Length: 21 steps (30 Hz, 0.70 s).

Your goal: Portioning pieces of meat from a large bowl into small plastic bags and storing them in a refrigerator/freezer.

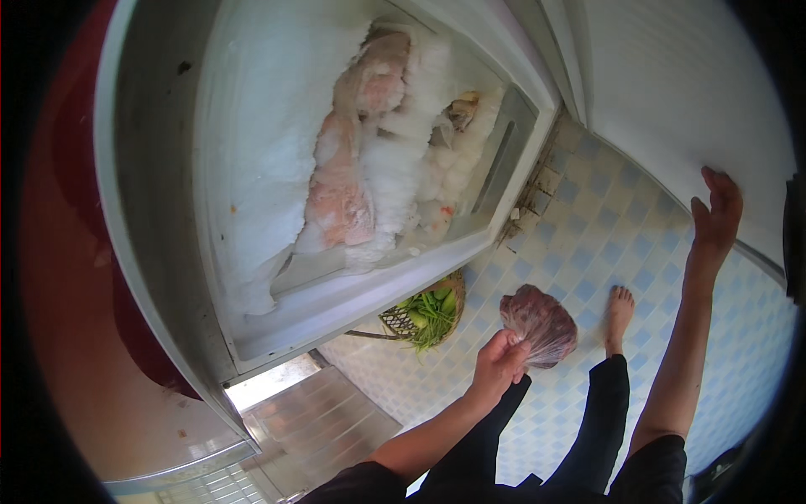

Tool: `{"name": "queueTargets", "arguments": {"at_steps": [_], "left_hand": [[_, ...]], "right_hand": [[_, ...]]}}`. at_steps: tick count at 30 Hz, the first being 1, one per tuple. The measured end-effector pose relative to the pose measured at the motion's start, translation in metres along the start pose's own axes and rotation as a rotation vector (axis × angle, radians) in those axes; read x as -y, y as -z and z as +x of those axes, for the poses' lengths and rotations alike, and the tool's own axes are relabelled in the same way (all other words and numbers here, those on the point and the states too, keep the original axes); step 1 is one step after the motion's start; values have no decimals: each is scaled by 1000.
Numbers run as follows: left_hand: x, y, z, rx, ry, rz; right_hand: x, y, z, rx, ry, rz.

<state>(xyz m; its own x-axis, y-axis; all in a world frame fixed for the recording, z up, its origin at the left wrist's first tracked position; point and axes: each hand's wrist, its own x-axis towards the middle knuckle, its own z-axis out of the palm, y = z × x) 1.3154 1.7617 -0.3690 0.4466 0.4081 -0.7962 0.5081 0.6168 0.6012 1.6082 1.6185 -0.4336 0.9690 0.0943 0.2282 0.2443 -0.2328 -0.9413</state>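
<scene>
My left hand [502, 365] grips the gathered neck of a clear plastic bag of dark red frozen meat [540, 324], which hangs above the tiled floor. My right hand [719, 205] is at the edge of the white freezer door [667, 82], fingers apart, and holds nothing; whether it touches the door I cannot tell. To the left is the freezer compartment [516, 208], thick with frost [264, 138]. Inside it, frosted pale pink packages [343, 201] lie between ridges of ice, with a small brownish item [463, 112] further right.
Below the freezer's edge, a basket [458, 309] of green vegetables [434, 315] stands on the blue and white tiles [585, 252]. A ribbed metal surface [327, 416] lies at the lower left. My bare foot [619, 312] is near the bag.
</scene>
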Motion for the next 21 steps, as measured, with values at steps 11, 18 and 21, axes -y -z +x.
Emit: {"name": "queueTargets", "arguments": {"at_steps": [11,18,21], "left_hand": [[11,31,-25,-68,48,-20],[9,28,-28,-56,51,-63],[8,30,-27,-58,37,-34]], "right_hand": [[162,-155,-62,644,426,267],[189,-232,-66,691,650,98],[181,-237,-73,682,628,17]]}}
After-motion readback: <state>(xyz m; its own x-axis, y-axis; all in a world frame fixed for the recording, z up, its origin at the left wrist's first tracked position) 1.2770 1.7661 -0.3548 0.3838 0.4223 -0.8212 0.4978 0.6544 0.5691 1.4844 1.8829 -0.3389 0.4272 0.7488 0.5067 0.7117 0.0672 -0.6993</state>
